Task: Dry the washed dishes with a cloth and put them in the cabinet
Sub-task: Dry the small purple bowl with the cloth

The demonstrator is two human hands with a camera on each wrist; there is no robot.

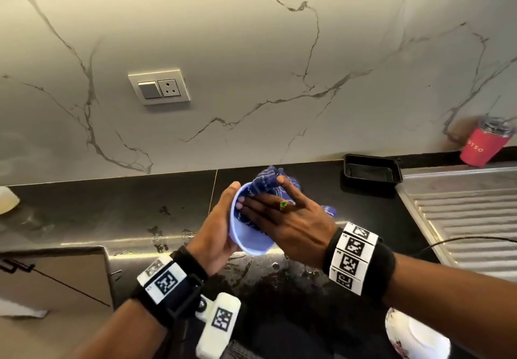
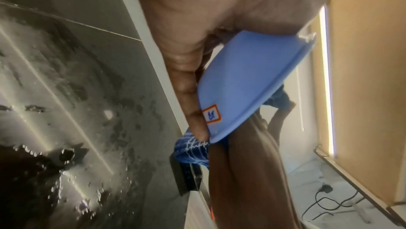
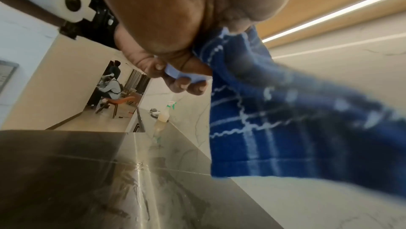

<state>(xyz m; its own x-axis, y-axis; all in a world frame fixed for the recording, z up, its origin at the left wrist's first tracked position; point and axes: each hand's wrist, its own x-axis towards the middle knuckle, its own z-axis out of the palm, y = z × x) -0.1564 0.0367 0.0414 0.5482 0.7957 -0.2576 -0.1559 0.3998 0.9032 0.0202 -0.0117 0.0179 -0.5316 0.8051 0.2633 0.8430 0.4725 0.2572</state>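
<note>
From the head cam I'm mid-dry on one dish: my left hand has its fingers wrapped round the outside of a light blue bowl, holding it tipped on its side above the wet dark desk, opening facing my right hand. That hand has its fingers fairly straight and is pushing the blue checked cloth into the bowl's inside, with the rest of the cloth bunched up behind the fingers. A black tray sits further back by the wall, a red tumbler off to the right, and a white floral bowl near my right elbow looks like it's waiting its turn. Left wrist cam: the bowl's underside fills the middle, a small orange-edged sticker on it, my thumb clamped along the rim, cloth poking out below. Right wrist cam: mostly cloth draped off my palm, with a sliver of bowl rim between fingertips. So I'd say this is the wiping step, cabinet part not started. Next I probably need to turn the bowl in my left hand so the cloth covers the whole inside and then the outside, and keep a firm hold since it's likely still slippery.
</note>
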